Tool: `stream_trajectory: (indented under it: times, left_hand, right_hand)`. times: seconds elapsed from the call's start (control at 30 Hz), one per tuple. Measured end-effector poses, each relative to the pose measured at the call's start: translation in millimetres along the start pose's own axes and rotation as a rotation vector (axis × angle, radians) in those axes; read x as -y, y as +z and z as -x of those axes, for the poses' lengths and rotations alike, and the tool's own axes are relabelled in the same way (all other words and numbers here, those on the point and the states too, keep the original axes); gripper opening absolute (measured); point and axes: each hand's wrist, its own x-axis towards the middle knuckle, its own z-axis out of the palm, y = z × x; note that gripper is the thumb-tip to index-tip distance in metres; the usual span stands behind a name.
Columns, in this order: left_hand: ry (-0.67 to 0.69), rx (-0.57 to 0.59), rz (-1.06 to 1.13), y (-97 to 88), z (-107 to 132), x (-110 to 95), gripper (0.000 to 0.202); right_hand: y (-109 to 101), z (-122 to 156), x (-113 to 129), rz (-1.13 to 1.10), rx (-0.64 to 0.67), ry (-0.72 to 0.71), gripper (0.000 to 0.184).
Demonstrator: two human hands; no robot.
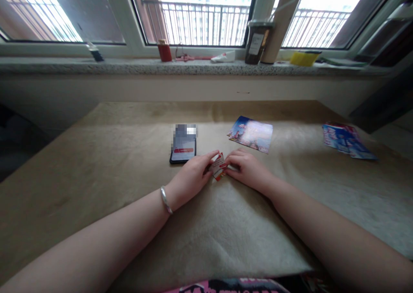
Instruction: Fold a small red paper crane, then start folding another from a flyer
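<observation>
Both hands meet at the middle of a beige felt-covered table (97, 164). My left hand (190, 177), with a silver bracelet on its wrist, and my right hand (247, 167) pinch a small folded piece of red-and-white printed paper (218, 166) between their fingertips, low on the felt. A black phone (183, 146) with a lit screen lies flat just beyond my left hand. A colourful card (251, 133) lies beyond my right hand.
More blue printed sheets (346, 140) lie at the table's right side. The stone window sill (129, 66) behind holds a red container (164, 51), a dark jar (256, 45), a cardboard tube (280, 22) and a yellow item (303, 58).
</observation>
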Motion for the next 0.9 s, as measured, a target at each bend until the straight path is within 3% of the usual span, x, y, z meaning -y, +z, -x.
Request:
stream_trajectory:
  times: [0.27,0.4,0.9]
  left_hand:
    - [0.137,0.041,-0.152,-1.7,-1,2,0.022]
    - [0.166,0.093,-0.202,-4.8,-2,-1,0.021]
    - [0.245,0.251,-0.51,-17.9,-4,-14,0.022]
  right_hand:
    - [-7,-1,8,0.197,0.077,-0.053,0.018]
    - [-10,-1,12,0.234,0.113,-0.114,0.023]
    - [-12,-1,23,0.386,0.18,-0.069,0.024]
